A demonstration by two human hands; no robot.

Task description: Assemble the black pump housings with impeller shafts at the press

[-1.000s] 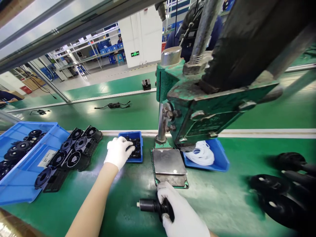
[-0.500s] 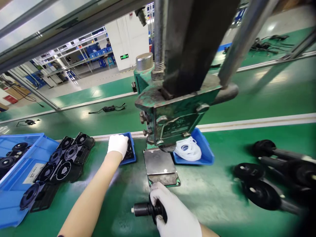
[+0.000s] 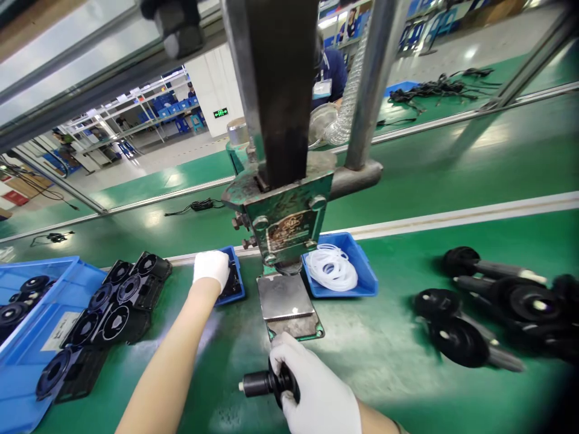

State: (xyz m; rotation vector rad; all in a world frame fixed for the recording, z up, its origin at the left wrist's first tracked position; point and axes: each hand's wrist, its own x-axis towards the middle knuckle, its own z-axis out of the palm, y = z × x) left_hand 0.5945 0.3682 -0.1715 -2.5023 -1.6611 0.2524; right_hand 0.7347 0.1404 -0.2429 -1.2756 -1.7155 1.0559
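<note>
Black cylindrical part (image 3: pixel 260 382) gripped in the gloved right hand (image 3: pixel 316 392), fingers wrapped round it, just in front of the press's bare metal plate (image 3: pixel 284 298).
Not yet set on the plate; pressing apparently left to do. Left hand (image 3: pixel 210 269) reaching into the small blue bin (image 3: pixel 239 288) of black pieces, fingers curled, grasp impossible to tell. Blue tray of white rings (image 3: pixel 335 268) just beside the green press (image 3: pixel 283 223).

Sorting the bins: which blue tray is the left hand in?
The small blue tray left of the press, under the left hand; it holds dark parts, not white rings.
</note>
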